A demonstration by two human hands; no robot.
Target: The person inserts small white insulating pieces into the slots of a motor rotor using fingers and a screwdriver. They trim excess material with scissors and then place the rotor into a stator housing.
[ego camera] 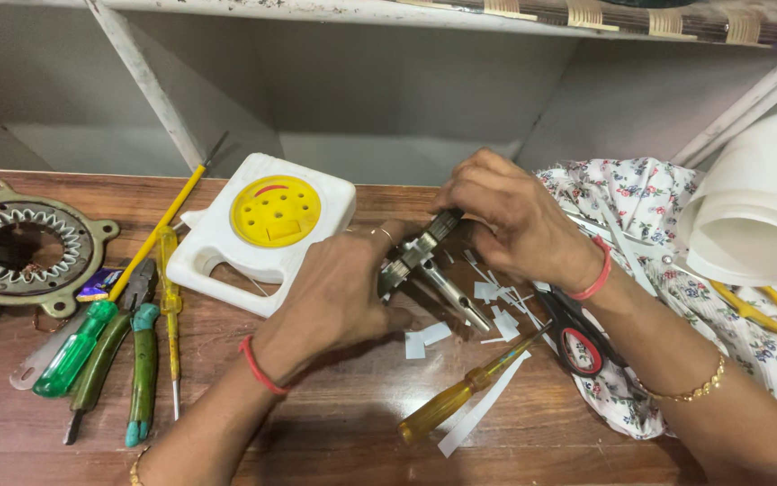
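On the wooden surface (334,432), both hands are gripping a metal tool (429,270) lying diagonally, left hand (334,297) clasping its near-left body, right hand (505,216) pinching its far end.

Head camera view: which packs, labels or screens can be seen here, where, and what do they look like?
White case: on the bench beside the left hand; squarish, with a handle and a round yellow disc.
Small wrapper: left, under the screwdriver handles; crumpled, purple and yellow.
No screens or signs show.
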